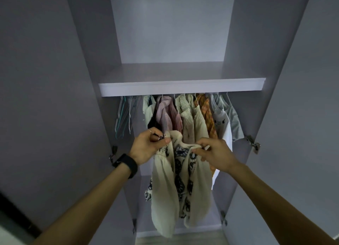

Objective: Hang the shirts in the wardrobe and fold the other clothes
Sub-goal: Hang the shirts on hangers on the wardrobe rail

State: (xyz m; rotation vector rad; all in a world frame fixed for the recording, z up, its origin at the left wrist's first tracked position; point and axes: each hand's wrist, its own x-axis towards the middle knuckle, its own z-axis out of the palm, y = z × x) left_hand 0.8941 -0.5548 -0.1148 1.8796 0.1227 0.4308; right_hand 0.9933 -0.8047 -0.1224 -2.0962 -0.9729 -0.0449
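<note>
- Between the hands, a cream shirt (180, 173) with dark embroidery hangs in front of the open wardrobe (117, 88).
- Left hand (148, 146) pinches its left shoulder.
- Right hand (213, 154) pinches its right shoulder.
- Beyond the hands, shirts (190, 116) hang; spare hangers (124, 114) hang up-left.

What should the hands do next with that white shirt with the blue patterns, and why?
Probably let go with the left hand and take an empty hanger. It and the right hand pinch the shirt by its shoulders, no hanger shows in it, and the other shirts hang on hangers.
</note>
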